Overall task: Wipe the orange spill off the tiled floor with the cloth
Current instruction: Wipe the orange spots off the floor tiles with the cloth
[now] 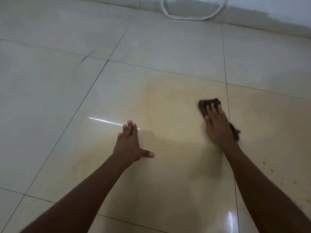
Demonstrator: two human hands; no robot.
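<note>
A pale orange smear (165, 101) spreads thinly over the middle floor tile (107, 91). Small orange drops (271, 170) dot the tile at the right. My right hand (217, 126) lies flat on a dark crumpled cloth (210, 103), pressing it to the floor beside the grout line. Part of the cloth sticks out under the wrist at the right; the rest is hidden under the palm. The right hand and cloth are blurred. My left hand (129, 143) rests flat on the tile with fingers spread, holding nothing, at the left edge of the smear.
A white hose loop (193, 15) lies on the floor at the back, against the grey-white wall (269, 9). Glossy cream tiles extend to the left and toward the wall.
</note>
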